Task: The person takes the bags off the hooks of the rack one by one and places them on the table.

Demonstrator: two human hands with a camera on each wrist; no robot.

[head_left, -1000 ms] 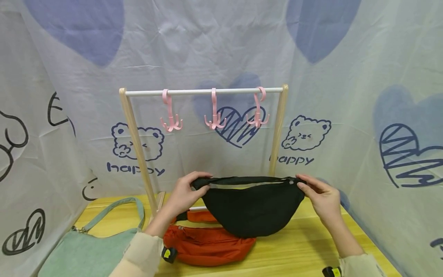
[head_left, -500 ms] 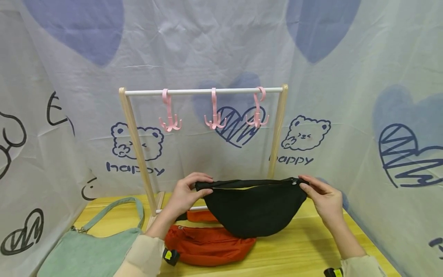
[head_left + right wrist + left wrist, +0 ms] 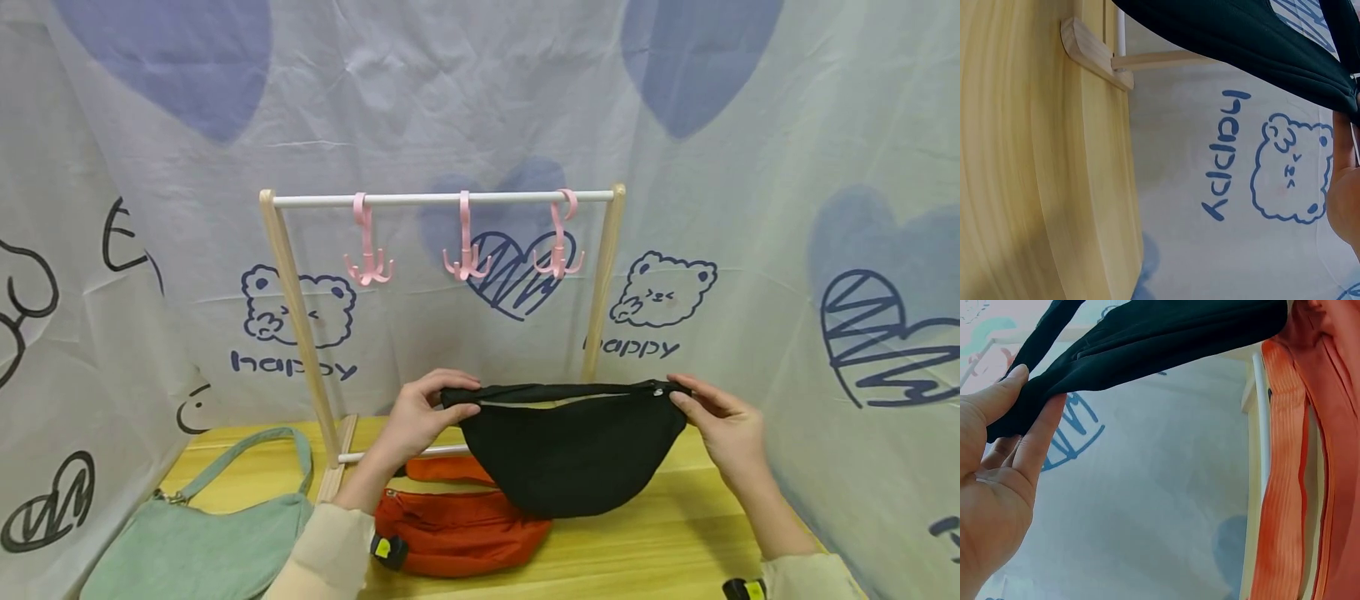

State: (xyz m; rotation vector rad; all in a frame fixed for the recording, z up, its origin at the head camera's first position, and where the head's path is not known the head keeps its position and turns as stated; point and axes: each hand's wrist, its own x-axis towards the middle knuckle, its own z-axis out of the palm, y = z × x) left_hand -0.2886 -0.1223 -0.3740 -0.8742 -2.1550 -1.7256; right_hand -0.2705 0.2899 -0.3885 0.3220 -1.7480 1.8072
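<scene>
Both hands hold up a black half-moon waist bag (image 3: 573, 458) by its two upper corners, its strap stretched along the top. My left hand (image 3: 423, 417) pinches the left corner between thumb and fingers; the left wrist view shows the thumb on one side of the black cloth (image 3: 1122, 347) and fingers on the other. At the right corner, beside a small metal fitting, my right hand (image 3: 723, 425) pinches the bag. Behind and below it lies a red-orange waist bag (image 3: 457, 533), partly covered by the black one.
A wooden rack (image 3: 300, 325) with a white top bar (image 3: 412, 200) stands behind the bag. From the bar hang three pink multi-prong hooks (image 3: 367, 242). A mint green shoulder bag (image 3: 202, 542) lies at left on the yellow wood-grain table (image 3: 660, 542). Printed cloth walls (image 3: 772, 275) enclose the space.
Both hands have shifted a little to the right, carrying the black waist bag with them. The red-orange and green bags stay where they were.
</scene>
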